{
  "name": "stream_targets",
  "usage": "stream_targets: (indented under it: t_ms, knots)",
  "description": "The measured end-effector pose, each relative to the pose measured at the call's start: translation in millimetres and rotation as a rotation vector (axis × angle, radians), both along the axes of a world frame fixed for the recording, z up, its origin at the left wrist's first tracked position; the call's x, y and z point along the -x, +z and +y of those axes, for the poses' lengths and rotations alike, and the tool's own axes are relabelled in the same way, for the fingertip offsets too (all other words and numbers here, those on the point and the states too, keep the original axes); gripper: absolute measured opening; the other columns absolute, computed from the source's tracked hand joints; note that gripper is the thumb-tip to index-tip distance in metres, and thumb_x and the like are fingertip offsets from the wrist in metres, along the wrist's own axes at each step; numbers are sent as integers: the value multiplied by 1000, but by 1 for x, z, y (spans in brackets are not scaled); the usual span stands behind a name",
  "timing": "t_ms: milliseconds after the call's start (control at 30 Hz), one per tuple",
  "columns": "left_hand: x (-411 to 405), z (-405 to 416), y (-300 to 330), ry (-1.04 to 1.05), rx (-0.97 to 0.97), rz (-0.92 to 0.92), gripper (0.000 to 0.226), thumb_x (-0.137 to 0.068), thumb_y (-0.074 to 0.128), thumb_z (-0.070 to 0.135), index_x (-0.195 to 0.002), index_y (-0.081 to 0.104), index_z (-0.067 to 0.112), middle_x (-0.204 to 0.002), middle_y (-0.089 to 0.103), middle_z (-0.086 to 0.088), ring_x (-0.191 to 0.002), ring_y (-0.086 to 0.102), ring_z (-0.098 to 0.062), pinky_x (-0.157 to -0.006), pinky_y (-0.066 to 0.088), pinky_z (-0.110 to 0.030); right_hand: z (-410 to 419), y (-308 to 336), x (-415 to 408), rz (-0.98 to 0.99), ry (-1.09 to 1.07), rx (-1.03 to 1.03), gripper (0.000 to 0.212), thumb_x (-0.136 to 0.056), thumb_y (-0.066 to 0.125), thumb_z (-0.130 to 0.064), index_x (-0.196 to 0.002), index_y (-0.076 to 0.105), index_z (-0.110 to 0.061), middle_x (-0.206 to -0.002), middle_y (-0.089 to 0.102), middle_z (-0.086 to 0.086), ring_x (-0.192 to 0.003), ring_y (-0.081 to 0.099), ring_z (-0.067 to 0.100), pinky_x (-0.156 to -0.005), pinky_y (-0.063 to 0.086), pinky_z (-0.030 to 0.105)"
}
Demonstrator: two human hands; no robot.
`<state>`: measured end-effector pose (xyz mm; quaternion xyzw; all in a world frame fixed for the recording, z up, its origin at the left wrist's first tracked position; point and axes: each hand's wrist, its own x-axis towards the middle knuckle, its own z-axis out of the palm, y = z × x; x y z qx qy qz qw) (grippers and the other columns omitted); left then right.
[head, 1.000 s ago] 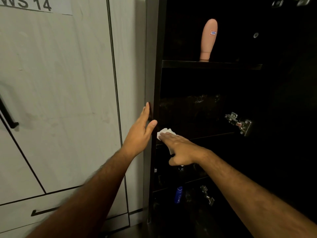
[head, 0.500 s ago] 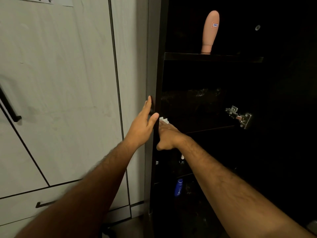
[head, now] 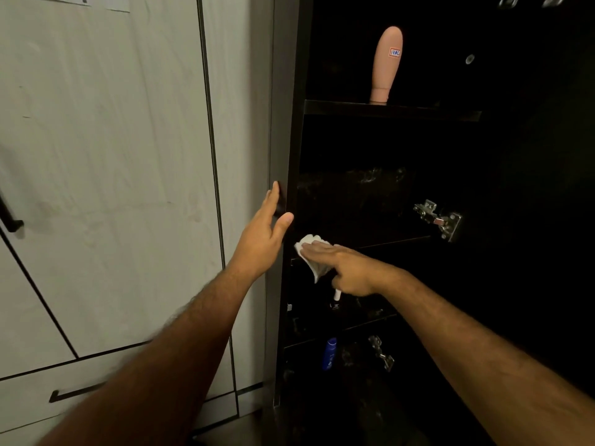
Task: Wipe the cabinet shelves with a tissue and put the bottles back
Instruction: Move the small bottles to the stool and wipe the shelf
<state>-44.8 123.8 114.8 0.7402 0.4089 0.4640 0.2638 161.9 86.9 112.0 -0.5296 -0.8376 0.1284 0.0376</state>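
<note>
The dark cabinet is open, and its middle shelf (head: 396,241) is dim. My right hand (head: 344,265) lies at the shelf's front left corner, straight fingers pressing a crumpled white tissue (head: 310,244) onto it; part of the tissue hangs over the front edge. My left hand (head: 262,239) rests flat and open against the cabinet's left side panel (head: 283,123). A pink bottle (head: 385,66) stands on the upper shelf (head: 389,111). A blue bottle (head: 329,353) stands two shelves down. A small white-tipped item (head: 337,295) shows just under my right hand.
White wardrobe doors (head: 112,188) fill the left, with a black handle (head: 11,220) and a drawer pull (head: 74,395). Metal hinges (head: 438,220) (head: 381,353) stick out from the cabinet's right wall. The cabinet's depths are too dark to read.
My right hand has slid the tissue back from the far left corner toward the shelf's front edge, so more tissue shows. My left hand stays on the side panel.
</note>
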Motion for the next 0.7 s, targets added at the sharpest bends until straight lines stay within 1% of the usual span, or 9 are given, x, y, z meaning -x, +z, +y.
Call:
stream_targets:
  t_ms: [67, 100, 167, 233, 300, 400, 533, 633, 700]
  knots:
    - [0, -1, 0, -7, 15, -17, 63, -100, 39, 45, -152, 4, 39, -160, 21, 3, -146, 23, -15, -118, 27, -44, 11, 5, -11, 32, -64, 5, 86, -86, 47, 12, -154, 17, -33, -162, 10, -12, -150, -1, 10, -122, 0, 36]
    - [0, -1, 1, -6, 20, -20, 63, -100, 39, 44, -152, 4, 39, -160, 21, 4, -146, 23, -15, -118, 27, -43, 16, 7, -12, 26, -90, -2, 82, -89, 45, 8, -154, 16, -32, -163, 10, -10, -150, -1, 13, -122, 0, 38]
    - [-1, -2, -1, 1, 15, -19, 63, -100, 39, 44, -152, 4, 39, -161, 20, 4, -146, 23, -14, -118, 28, -42, 25, 7, 1, -27, -134, -8, 77, -93, 49, -6, -156, 9, -28, -164, 4, -4, -150, -5, 13, -120, -2, 37]
    - [-3, -2, -1, 4, 2, -25, 63, -100, 39, 44, -153, 4, 39, -161, 19, 4, -146, 23, -13, -118, 28, -42, 30, 5, 23, -63, -162, -22, 84, -90, 56, -21, -156, 5, -21, -164, -1, -1, -150, -6, 12, -121, -1, 34]
    - [-3, -2, -3, 8, -3, -42, 63, -100, 38, 45, -153, 5, 38, -161, 19, 4, -146, 23, -12, -118, 28, -42, 32, -2, 45, -86, -130, -74, 96, -82, 64, -27, -156, 3, -17, -164, -2, 2, -150, -5, 14, -123, 2, 36]
    - [-5, -2, -5, 20, -31, -58, 62, -100, 38, 46, -153, 7, 36, -160, 21, 2, -145, 24, -12, -118, 29, -42, 25, -11, 56, -104, -81, -137, 105, -74, 70, -27, -156, 5, -12, -164, 2, 7, -150, -2, 16, -123, 5, 36]
    - [-13, -3, -13, 92, -88, -90, 58, -102, 38, 42, -154, 13, 31, -158, 27, 1, -144, 27, -10, -117, 29, -39, 7, -17, 29, -82, -4, -196, 104, -76, 71, -25, -156, 5, -15, -164, 3, 4, -150, 0, 15, -120, 0, 29]
    - [-17, -7, -15, 139, -124, -117, 57, -102, 38, 40, -154, 18, 26, -157, 30, 2, -144, 27, -8, -118, 28, -36, 16, -7, -10, -121, -73, -183, 102, -78, 72, -27, -156, 9, -15, -163, 11, 4, -149, 8, 17, -117, 5, 27]
    - [-21, -15, -13, 211, -168, -93, 54, -103, 39, 34, -153, 22, 23, -157, 29, 2, -144, 26, -7, -118, 27, -34, 28, 1, -31, -156, -156, -131, 103, -79, 72, -29, -156, 5, -15, -164, 6, 4, -150, 4, 16, -121, 6, 32]
